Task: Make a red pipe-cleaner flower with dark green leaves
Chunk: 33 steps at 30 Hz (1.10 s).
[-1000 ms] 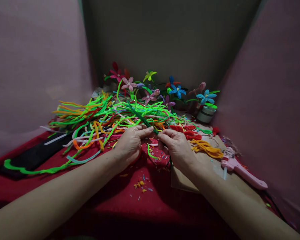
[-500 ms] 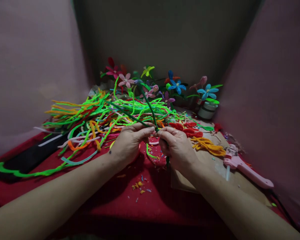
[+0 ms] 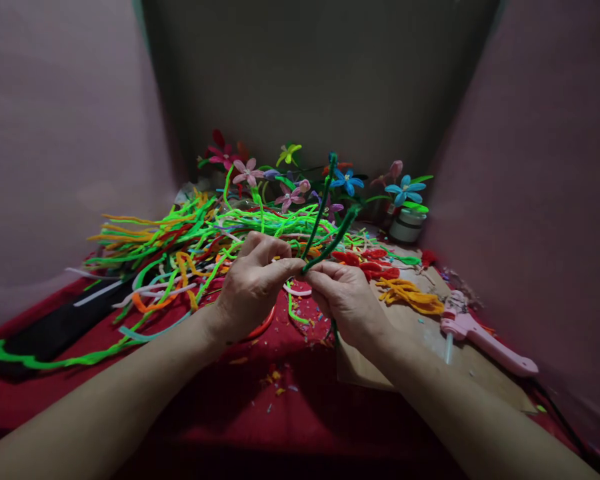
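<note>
My left hand (image 3: 250, 287) and my right hand (image 3: 347, 297) meet at the fingertips above a red cloth (image 3: 290, 413). Both pinch dark green pipe cleaners (image 3: 325, 230), whose two free ends rise up and to the right from the pinch. A further dark green length hangs below my right hand. Behind my hands lies a big tangle of bright green, orange, white and red pipe cleaners (image 3: 190, 233).
Finished pipe-cleaner flowers (image 3: 290, 187) stand along the back wall, with a small white jar (image 3: 406, 227) at their right. Red (image 3: 370, 263) and orange (image 3: 413, 297) pieces and a pink glue gun (image 3: 480, 340) lie on cardboard (image 3: 430, 363) at right. A black strip (image 3: 55, 330) lies at left.
The dark green pipe cleaners swung from lying back-left to standing up and right. Both hands rose slightly and the left fingers closed tighter at the pinch.
</note>
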Each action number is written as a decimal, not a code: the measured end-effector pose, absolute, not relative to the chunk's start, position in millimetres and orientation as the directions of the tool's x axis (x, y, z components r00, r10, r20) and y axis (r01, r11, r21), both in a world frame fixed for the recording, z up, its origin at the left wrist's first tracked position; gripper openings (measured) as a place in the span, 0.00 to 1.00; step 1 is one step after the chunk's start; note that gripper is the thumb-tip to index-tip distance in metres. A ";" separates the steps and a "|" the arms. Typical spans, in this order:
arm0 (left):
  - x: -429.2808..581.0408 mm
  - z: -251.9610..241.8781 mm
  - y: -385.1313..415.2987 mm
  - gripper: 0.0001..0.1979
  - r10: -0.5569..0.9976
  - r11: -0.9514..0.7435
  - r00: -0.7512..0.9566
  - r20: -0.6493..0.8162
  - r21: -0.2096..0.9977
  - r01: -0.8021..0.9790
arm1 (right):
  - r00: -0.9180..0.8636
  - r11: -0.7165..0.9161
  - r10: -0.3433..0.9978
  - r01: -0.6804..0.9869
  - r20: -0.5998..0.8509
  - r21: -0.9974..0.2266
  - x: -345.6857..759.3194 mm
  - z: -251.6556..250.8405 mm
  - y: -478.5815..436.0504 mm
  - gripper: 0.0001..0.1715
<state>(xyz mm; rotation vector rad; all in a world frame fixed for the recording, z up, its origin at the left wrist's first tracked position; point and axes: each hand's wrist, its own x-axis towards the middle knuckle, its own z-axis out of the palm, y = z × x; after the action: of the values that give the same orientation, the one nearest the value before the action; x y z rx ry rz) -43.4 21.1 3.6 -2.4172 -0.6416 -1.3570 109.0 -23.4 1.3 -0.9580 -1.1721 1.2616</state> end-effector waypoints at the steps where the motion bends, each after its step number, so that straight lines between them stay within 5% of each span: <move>1: -44.3 5.0 20.8 0.08 0.214 -0.844 0.473 0.854 -0.082 0.530 | -0.054 0.113 0.991 -0.170 0.123 -0.979 109.3 1.5 -23.2 0.11; 9: -45.7 6.5 24.0 0.07 0.223 -0.853 0.544 0.809 -0.108 0.510 | -0.002 0.170 0.985 0.032 0.170 -0.985 112.6 1.4 -21.6 0.17; 17: -48.5 7.5 19.0 0.10 0.045 -0.698 0.591 0.805 -0.398 0.596 | -0.035 0.161 0.987 0.034 0.160 -0.986 112.3 3.1 -19.8 0.15; 22: -46.7 10.8 16.0 0.08 0.069 -0.672 0.653 0.754 -0.449 0.589 | -0.013 0.161 0.987 0.136 0.161 -0.977 111.1 3.8 -17.7 0.12; 25: -46.7 10.3 19.4 0.11 0.137 -0.781 0.710 0.691 -0.365 0.506 | 0.006 0.147 0.988 0.202 0.152 -0.968 110.6 6.5 -19.5 0.11; 30: -46.3 12.7 20.1 0.09 0.338 -0.898 0.584 0.738 0.067 0.434 | -0.021 0.085 0.996 0.142 0.083 -0.986 111.0 9.7 -23.9 0.14; 33: -44.5 16.8 16.2 0.05 0.424 -0.897 0.586 0.691 0.232 0.376 | -0.014 0.047 0.999 0.062 0.046 -0.997 110.6 9.2 -24.1 0.08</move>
<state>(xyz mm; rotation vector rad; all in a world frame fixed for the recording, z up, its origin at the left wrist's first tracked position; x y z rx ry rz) -44.5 16.2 16.8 -2.8515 -0.7200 -1.2676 110.6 -24.1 9.2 -1.2138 -1.2859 1.1538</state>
